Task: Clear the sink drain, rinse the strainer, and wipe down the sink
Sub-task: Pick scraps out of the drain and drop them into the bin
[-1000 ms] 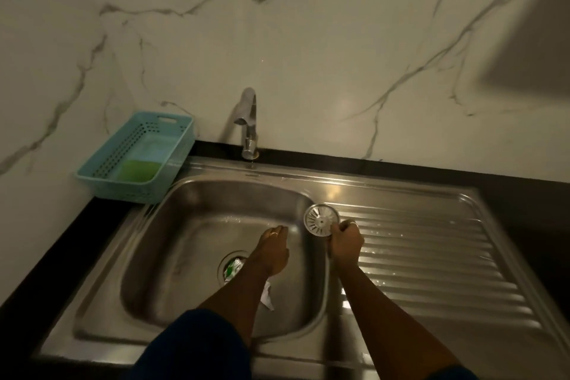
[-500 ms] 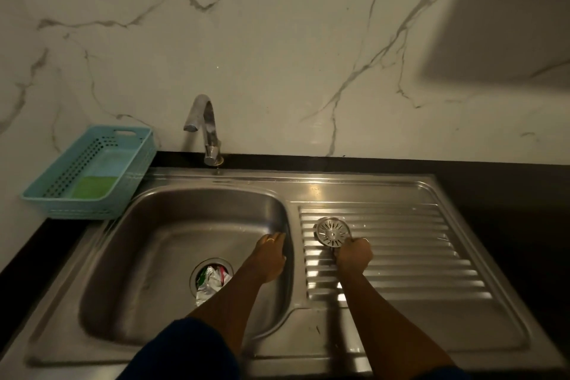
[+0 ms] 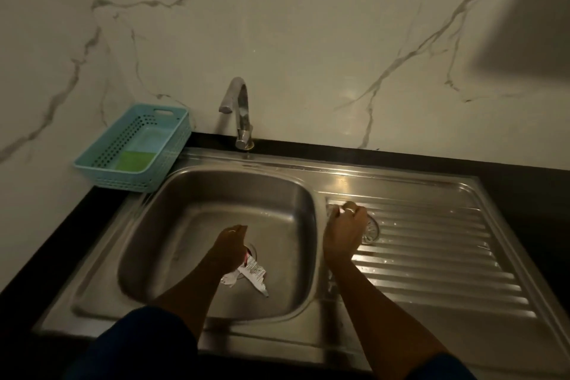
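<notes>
The steel sink basin (image 3: 191, 225) has its drain (image 3: 253, 248) mostly hidden under my left hand (image 3: 229, 245). A torn white and red wrapper (image 3: 254, 273) sticks out of the drain below that hand. The hand covers the wrapper's upper end, so a grip cannot be made out. My right hand (image 3: 344, 233) rests on the ribbed drainboard (image 3: 431, 250), fingers curled over the round metal strainer (image 3: 371, 230). Only the strainer's right edge shows, and it lies flat on the ribs.
A chrome tap (image 3: 239, 108) stands behind the basin against the marble wall. At the back left a turquoise plastic basket (image 3: 172, 145) holds a green sponge (image 3: 134, 161). Black counter (image 3: 524, 182) borders the sink.
My right hand has lowered the strainer flat onto the drainboard near the basin. My left hand has moved from the basin's right wall to over the drain.
</notes>
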